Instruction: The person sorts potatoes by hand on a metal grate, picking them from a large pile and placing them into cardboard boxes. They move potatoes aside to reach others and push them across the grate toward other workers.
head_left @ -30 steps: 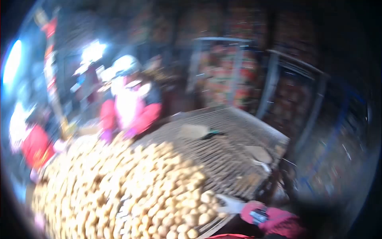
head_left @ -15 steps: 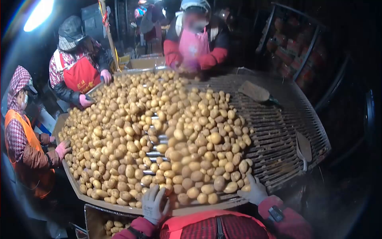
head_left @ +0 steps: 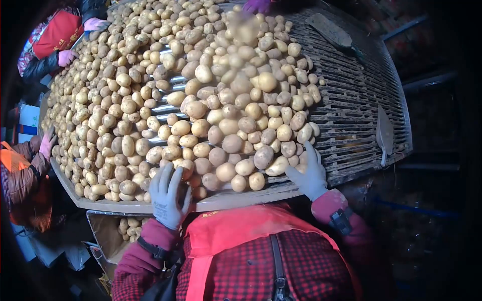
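My left hand [head_left: 168, 196], in a pale grey glove, rests at the table's near edge with its fingers spread against the potatoes [head_left: 129, 146]. On the right, my right hand [head_left: 310, 174], gloved the same way, lies with fingers apart beside the right edge of the pile. Neither hand is closed round a potato. Between the two hands sit several potatoes on the near rim [head_left: 241, 199]. Metal rollers [head_left: 170, 98] show through a gap in the middle of the pile.
A slatted grate [head_left: 346, 108] stretches right of the pile, bearing two scoops [head_left: 329, 30], [head_left: 384, 131]. Below the rim at left stands a box [head_left: 106, 236] with potatoes. Co-workers' gloved hands [head_left: 47, 143], [head_left: 67, 57], [head_left: 257, 6] are at the far and left sides.
The view has tilted down, so the table sits higher and the co-workers are partly cut off. Both my hands remain at the near side of the pile.
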A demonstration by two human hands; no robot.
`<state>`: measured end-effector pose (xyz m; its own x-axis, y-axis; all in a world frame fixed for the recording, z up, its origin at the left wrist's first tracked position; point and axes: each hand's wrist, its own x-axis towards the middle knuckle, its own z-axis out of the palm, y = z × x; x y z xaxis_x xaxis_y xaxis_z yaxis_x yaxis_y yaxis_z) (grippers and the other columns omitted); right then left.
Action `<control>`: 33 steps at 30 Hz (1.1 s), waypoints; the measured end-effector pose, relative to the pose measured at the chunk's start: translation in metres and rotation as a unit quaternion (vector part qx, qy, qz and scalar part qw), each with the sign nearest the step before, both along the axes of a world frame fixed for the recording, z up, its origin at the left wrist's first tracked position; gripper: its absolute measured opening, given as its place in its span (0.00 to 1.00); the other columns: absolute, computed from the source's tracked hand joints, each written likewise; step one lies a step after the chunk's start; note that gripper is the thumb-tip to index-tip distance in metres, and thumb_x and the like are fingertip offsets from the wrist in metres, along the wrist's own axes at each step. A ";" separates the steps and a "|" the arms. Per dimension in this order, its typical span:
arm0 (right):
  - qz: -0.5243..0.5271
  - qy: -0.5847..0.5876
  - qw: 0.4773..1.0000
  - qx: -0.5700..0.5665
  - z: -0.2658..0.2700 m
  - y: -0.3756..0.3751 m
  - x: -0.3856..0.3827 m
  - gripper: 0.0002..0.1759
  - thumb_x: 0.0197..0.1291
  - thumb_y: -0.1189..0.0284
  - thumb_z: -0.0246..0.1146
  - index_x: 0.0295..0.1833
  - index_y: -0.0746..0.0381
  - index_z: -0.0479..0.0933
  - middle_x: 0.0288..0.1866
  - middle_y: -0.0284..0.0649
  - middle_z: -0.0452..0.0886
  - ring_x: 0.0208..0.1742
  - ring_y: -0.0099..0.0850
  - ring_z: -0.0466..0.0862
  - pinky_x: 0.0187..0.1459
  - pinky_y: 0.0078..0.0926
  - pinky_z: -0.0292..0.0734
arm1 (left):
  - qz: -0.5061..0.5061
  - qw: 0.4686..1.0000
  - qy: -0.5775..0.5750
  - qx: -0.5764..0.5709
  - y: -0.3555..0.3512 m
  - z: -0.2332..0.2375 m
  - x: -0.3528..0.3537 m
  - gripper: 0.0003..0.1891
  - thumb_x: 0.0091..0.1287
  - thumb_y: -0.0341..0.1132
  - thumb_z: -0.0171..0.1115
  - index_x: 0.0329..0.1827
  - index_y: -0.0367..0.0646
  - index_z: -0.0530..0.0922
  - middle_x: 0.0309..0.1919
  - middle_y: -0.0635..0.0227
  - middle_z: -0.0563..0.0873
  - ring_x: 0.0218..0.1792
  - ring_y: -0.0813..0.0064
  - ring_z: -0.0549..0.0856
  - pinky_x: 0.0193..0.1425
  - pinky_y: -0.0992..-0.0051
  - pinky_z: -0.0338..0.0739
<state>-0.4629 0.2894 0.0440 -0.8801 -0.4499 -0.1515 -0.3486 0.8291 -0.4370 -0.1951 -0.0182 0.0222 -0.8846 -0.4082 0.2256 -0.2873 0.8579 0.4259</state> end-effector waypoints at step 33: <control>0.290 0.102 0.902 -0.304 0.006 -0.350 -0.131 0.27 0.67 0.59 0.67 0.68 0.58 0.78 0.59 0.46 0.84 0.60 0.39 0.84 0.59 0.38 0.81 | 0.144 0.987 0.070 -0.005 0.007 -0.003 -0.004 0.31 0.63 0.35 0.72 0.72 0.43 0.77 0.69 0.48 0.77 0.67 0.44 0.76 0.72 0.47 0.68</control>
<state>-0.5937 -0.0607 0.0499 -0.4520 -0.7891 0.4159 -0.7708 0.1109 -0.6274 -0.1991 -0.0113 0.0195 -0.6927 -0.6349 0.3422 -0.4583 0.7538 0.4709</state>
